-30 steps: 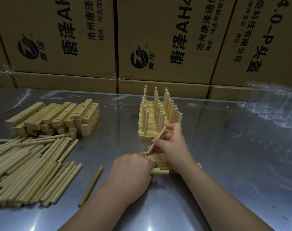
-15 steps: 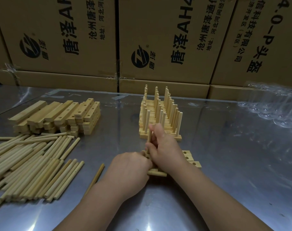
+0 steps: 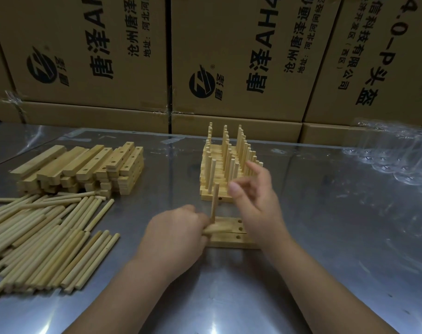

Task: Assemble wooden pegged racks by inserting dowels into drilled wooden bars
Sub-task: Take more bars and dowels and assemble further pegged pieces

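Observation:
Two drilled wooden bars (image 3: 231, 231) lie side by side on the steel table in front of me. One dowel (image 3: 214, 203) stands upright in the bars' left end. My left hand (image 3: 176, 235) grips spare dowels (image 3: 217, 229) lying across the bars' left end. My right hand (image 3: 255, 201) hovers just right of the standing dowel, fingers spread and relaxed, holding nothing, a little blurred. Behind it stands a stack of finished pegged racks (image 3: 225, 169).
A heap of loose dowels (image 3: 43, 239) lies at the left, with a pile of drilled bars (image 3: 84, 169) behind it. Cardboard boxes (image 3: 229, 56) wall off the table's far edge. Clear plastic wrap (image 3: 397, 153) lies at the far right.
My right hand stood the dowel upright in the bar's left hole, then let go and lifted away to the right. My left hand stayed at the bars' left end.

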